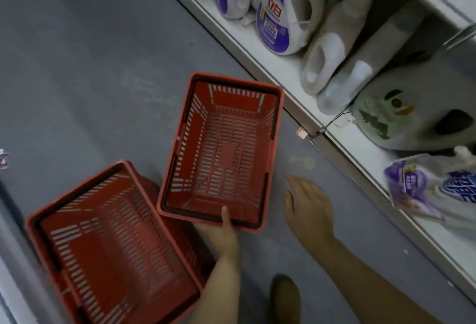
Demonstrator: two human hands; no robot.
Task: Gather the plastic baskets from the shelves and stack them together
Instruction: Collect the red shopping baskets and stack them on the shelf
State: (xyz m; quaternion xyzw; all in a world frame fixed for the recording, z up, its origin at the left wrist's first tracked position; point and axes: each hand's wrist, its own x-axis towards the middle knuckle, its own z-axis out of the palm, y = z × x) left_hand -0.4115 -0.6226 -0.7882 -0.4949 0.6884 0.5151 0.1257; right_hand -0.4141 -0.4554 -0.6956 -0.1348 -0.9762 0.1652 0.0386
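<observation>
A red plastic basket (221, 151) with slotted sides is over the grey floor (90, 53), just beside the low white shelf (260, 48). The left hand (221, 233) has its grip clamped on the near rim, thumb inside. A second red basket (113, 249) sits near it, cut off below. The right hand (309, 207) hangs with fingers apart, holding nothing. Blurry detergent jugs (278, 19) fill the shelf.

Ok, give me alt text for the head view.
The left hand grips the near rim of a red basket, holding it beside a second red basket over a grey floor. The right hand hangs open and empty nearby. A shelf of detergent jugs runs along the right.
</observation>
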